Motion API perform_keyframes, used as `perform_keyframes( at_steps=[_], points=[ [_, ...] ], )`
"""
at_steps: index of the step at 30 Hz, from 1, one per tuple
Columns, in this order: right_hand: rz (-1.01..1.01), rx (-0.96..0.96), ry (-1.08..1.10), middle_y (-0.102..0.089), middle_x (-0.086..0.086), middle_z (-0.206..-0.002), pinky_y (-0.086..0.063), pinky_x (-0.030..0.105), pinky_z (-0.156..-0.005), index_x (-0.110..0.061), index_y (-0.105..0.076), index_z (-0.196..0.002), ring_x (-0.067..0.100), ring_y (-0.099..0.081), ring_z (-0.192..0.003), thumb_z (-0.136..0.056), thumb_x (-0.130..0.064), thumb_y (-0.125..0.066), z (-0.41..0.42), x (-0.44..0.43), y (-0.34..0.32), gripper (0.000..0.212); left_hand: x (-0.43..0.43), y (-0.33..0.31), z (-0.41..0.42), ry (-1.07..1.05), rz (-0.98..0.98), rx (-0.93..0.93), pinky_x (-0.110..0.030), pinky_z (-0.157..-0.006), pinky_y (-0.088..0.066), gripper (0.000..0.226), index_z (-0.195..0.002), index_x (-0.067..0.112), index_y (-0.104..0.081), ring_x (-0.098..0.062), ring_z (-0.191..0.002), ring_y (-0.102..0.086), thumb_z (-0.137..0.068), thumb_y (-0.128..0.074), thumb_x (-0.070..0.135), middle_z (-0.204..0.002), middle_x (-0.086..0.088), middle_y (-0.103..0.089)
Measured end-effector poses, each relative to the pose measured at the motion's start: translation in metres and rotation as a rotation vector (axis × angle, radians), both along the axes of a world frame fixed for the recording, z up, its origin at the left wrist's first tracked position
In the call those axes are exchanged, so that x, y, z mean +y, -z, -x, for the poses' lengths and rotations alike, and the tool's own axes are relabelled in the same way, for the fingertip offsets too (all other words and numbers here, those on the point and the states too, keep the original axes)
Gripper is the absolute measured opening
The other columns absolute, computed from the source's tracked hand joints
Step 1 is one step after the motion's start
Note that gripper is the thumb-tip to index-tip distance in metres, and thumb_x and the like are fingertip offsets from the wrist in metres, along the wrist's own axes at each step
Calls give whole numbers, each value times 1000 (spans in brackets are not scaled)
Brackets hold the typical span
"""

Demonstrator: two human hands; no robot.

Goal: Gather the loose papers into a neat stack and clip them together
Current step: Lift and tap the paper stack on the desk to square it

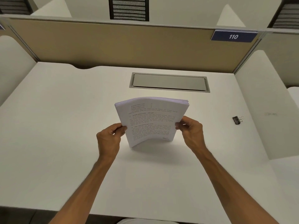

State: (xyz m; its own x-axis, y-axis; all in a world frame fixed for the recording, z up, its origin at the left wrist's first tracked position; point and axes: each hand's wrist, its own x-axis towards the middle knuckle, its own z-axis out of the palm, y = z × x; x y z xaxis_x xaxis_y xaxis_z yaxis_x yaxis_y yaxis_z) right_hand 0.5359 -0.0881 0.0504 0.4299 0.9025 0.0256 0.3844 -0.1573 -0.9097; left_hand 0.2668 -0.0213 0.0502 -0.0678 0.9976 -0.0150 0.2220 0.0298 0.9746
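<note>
- Papers [151, 122] stand upright at the middle of the desk, a thick sheaf of thin white printed sheets with rows of small dark text that reads upside down from this view.
- The sheaf bows into a shallow curve, its top edge fanned into many slightly uneven leaf edges, its lower edge touching or just above the desk [56, 126]; which of the two cannot be told.
- Left hand [110, 136] is closed on the sheaf's 9 o'clock edge, thumb on the printed face and fingers curled behind.
- Right hand [191, 128] pinches the 3 o'clock edge the same way, thumb in front, fingers wrapped behind.
- Both bare forearms reach in from 6 o'clock.
- The desk is a smooth, matte white slab with a scalloped notch in its far edge at about 11 o'clock.
- Binder clip [237, 120], small and black with thin looped wire handles, lies on the desk at 3 o'clock from the papers, well apart from them and untouched.
- A long rectangular cable hatch [169, 82] of brushed grey metal, with rounded inner corners, sits flush in the desk at 12 o'clock, beyond the sheaf.
- A tan fabric-textured partition [113, 46] closes the far side.
- A dark blue number plate [233, 36] reading 110 sits on the partition at about 1 o'clock.
</note>
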Motion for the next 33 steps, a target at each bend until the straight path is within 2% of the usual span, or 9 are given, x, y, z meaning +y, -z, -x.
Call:
perform_keyframes(
  at_steps=[3, 10, 13, 17, 21, 23, 25, 29, 33],
  points=[
    [-24, 10, -26, -76, -2, -108, -53, 10, -84, -10, -73, -119, -5, -68, -84, -93, 5, -60, 1, -2, -1, 32, 0, 1, 0, 28, -52, 120, -18, -79, -58, 18, -93, 26, -76, -8, -80, -72, -89, -73, 8, -82, 33, -73],
    [-27, 29, -2, -77, -2, -96, -52, 19, -77, -12, -77, -101, 7, -69, -83, -89, 3, -65, -16, 6, -21, 23, 7, -15, -2, 189, 28, -31, -24, -71, -61, 20, -101, 14, -72, -13, -82, -76, -94, -63, -2, -90, 11, -79],
    [-25, 36, 18, -76, 1, -105, -57, 25, -72, -12, -73, -111, 9, -69, -87, -91, -9, -70, -17, 4, -28, 20, 8, -15, -6, 131, 96, -49, -23, -61, -60, 18, -101, 15, -73, -10, -75, -76, -92, -66, 1, -84, 14, -79],
    [103, -39, 209, -60, -6, -126, -49, 22, -79, -18, -53, -139, 12, -59, -106, -86, -32, -76, -10, -9, -32, 59, 7, -6, -14, -20, 228, -99, -23, -56, -58, 16, -104, 7, -75, -13, -69, -75, -90, -69, 2, -87, 4, -79],
    [133, 386, 493, -49, -2, -140, -45, 32, -98, -20, -32, -152, 15, -52, -124, -76, -38, -85, 5, -38, -25, 94, 3, 2, -19, -170, 371, -219, -26, -61, -61, 11, -95, 8, -76, -18, -71, -74, -89, -70, 2, -91, -5, -78],
    [186, 687, 507, -54, 4, -138, -53, 38, -93, -17, -30, -151, 24, -62, -118, -73, -37, -88, 16, -52, -16, 99, -2, 2, -23, -229, 426, -294, -24, -60, -59, 9, -93, 7, -75, -17, -70, -73, -90, -70, 1, -90, -7, -77],
    [215, 891, 390, -68, 10, -126, -56, 35, -75, -10, -40, -144, 26, -70, -107, -78, -33, -85, 25, -61, -9, 83, -10, 2, -29, -270, 464, -372, -21, -56, -57, 8, -90, 5, -73, -13, -64, -71, -90, -69, -1, -87, -9, -74],
    [205, 936, 240, -77, 6, -113, -46, 25, -55, -11, -65, -125, 19, -69, -90, -91, -15, -71, 34, -64, -5, 35, -28, 5, -37, -285, 500, -422, -20, -54, -58, 11, -85, 7, -71, -9, -58, -71, -92, -67, -1, -83, -9, -74],
    [194, 937, 305, -76, 7, -115, -43, 21, -45, -6, -67, -119, 18, -70, -81, -93, 2, -64, 31, -62, -4, 27, -43, 12, -33, -206, 550, -458, -24, -61, -61, 7, -93, 4, -73, -18, -73, -74, -93, -66, 2, -91, -12, -77]
  ],
)
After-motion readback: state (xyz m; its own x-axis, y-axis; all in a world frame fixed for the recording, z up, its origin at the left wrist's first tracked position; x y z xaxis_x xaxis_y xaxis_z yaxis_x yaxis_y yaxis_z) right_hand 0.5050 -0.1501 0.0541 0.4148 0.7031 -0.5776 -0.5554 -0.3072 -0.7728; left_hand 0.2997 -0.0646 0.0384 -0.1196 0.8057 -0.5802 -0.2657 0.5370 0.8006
